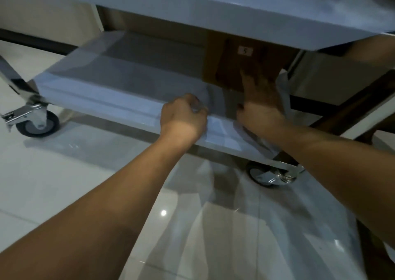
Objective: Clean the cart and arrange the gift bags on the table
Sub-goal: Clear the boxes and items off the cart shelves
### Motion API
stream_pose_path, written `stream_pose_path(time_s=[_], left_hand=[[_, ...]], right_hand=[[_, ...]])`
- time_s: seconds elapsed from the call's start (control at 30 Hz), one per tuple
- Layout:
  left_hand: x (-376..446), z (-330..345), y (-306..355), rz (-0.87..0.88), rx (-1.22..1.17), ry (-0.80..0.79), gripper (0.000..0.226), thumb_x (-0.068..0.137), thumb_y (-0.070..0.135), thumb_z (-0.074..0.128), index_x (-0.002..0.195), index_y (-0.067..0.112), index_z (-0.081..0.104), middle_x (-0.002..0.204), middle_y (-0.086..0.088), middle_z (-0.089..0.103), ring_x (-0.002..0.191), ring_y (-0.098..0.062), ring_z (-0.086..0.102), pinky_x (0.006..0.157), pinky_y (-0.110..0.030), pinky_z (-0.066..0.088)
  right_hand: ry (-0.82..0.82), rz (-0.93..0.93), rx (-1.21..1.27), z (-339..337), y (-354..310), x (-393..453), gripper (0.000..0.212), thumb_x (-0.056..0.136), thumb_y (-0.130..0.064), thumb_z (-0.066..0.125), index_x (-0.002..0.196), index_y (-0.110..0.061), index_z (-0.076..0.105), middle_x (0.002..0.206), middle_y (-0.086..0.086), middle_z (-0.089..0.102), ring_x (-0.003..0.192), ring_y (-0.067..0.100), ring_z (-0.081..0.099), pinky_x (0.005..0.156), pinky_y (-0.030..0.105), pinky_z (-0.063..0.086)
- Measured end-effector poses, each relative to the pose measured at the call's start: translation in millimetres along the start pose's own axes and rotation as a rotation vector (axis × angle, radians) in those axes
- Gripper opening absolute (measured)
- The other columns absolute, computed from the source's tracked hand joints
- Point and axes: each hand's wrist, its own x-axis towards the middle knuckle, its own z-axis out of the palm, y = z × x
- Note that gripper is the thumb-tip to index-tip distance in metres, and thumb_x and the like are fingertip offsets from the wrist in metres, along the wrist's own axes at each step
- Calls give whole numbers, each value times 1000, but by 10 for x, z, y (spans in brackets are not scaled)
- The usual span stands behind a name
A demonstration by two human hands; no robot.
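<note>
Left hand [183, 114] clenched, pinching something small, unclear what. Right hand [259, 106] flat, fingers straight against brown paper gift bag [235, 61] on white cart's lower shelf [119, 83]. Bag looks light, crushable; take it by both sides.

Cart [89, 91] lower shelf, pale grey metal w/ raised rim, carries one brown bag [245, 64] at its right end, white label marked 5 on front. Upper shelf [213, 17] overhangs it, top not visible. Clear plastic sheet [245, 226] drapes off shelf front edge down to floor [53, 183], glossy pale tile. Cart stands on casters: one left [37, 123], one right [271, 176]
</note>
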Motion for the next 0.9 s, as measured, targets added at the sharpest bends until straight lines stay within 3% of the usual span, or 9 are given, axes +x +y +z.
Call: stream_pose_path(time_s=[0.07,0.23,0.4,0.5,0.57,0.63,0.73,0.83,0.9], left_hand=[[37,-40,-18,-31,-43,23,20,98,36,61,115,27,66,122,1,65,110,-22,58,85,-26,42],[-8,-4,-125,-44,-30,3,27,97,36,63,122,27,64,125,1,62,115,-22,57,92,-28,46],[20,-85,-117,-59,-80,22,27,97,35,63,123,27,62,126,3,61,105,-19,55,88,-27,44],[-1,-124,-119,-64,-86,19,29,97,35,64,124,26,62,127,2,61,111,-21,57,90,-28,45],[-32,-132,-140,-55,-79,16,30,97,34,64,126,25,61,127,1,61,111,-21,57,91,-28,47],[-44,-140,-150,-55,-80,8,33,97,34,64,128,24,60,126,1,60,110,-20,56,90,-28,47],[-25,-148,-138,-78,-118,-3,34,98,32,64,130,23,59,121,2,58,105,-19,54,90,-29,47],[-5,-154,-97,-91,-140,-3,36,97,32,64,131,23,57,118,3,56,102,-18,52,89,-29,47],[6,-142,-79,-104,-169,0,43,96,34,65,136,24,53,127,1,58,109,-21,55,89,-30,48]], right_hand=[[-31,70,54,-56,-51,185,87,95,-22,66,161,-26,9,166,12,14,144,39,31,111,47,37],[62,28,90,-100,-14,394,91,98,-35,61,161,-27,-5,168,9,2,152,36,13,120,50,26],[116,22,-28,-161,52,419,93,93,-25,65,162,-28,2,166,13,12,148,41,22,113,53,34],[88,77,3,-218,65,473,97,90,-18,67,162,-27,1,162,16,21,144,43,31,108,53,39],[149,69,-9,-188,24,457,88,92,-16,64,161,-24,10,161,17,21,144,43,30,105,53,41],[213,17,-31,-149,-9,404,64,98,-14,55,155,-19,29,155,21,27,139,44,34,99,53,43],[258,-39,-95,-164,40,334,34,100,-16,49,133,-8,50,137,23,43,123,43,47,88,47,43],[328,-85,-136,-168,131,273,21,96,-15,54,114,-4,61,120,23,56,108,41,55,79,42,43],[383,-138,-109,-142,146,194,21,97,-21,56,104,-2,64,109,24,60,96,42,59,72,40,43]])
